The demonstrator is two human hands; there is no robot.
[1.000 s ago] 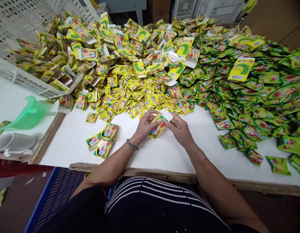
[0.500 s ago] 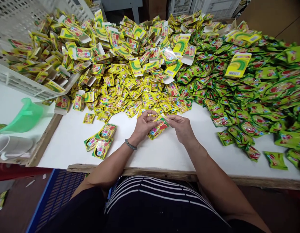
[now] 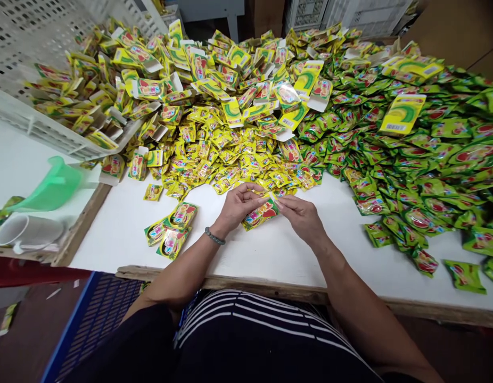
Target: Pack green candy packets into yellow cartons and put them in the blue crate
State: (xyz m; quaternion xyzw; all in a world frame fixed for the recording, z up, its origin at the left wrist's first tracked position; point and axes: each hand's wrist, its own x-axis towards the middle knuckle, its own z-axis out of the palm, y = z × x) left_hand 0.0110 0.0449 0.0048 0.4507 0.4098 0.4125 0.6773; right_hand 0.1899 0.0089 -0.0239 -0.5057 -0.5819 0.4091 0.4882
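Head view, item by item. Left hand [image 3: 238, 208]: half closed, fingers bent around one side of a printed sachet [image 3: 260, 214]. Right hand [image 3: 302, 218]: thumb and fingertips pinched on its other end, where a small pale tab shows. Sachet: green, yellow and red, held between both hands just above the white worktop [image 3: 278, 260]; judged light, soft and slick, best taken by its flat sealed edges. Beaded bracelet [image 3: 214, 236]: dark round beads on the left wrist. Just left of the hands: three overlapping yellow-and-green packets [image 3: 170, 230], lying flat. Far: a broad heap of yellow sachets and folded card cartons [image 3: 214, 127], crinkled foil and thin board, running up to a white plastic crate [image 3: 39, 122] at far left. Right: a deeper heap of green foil sachets [image 3: 422, 175], glossy and pillow-shaped, with a loose sachet [image 3: 465, 276] lying apart at near right. Left, beyond a wooden edge: a green plastic scoop [image 3: 50, 186] and a white mug [image 3: 26, 231] on its side. Near: a worn wooden rail [image 3: 230, 282], then a black-and-white striped garment [image 3: 246, 330].
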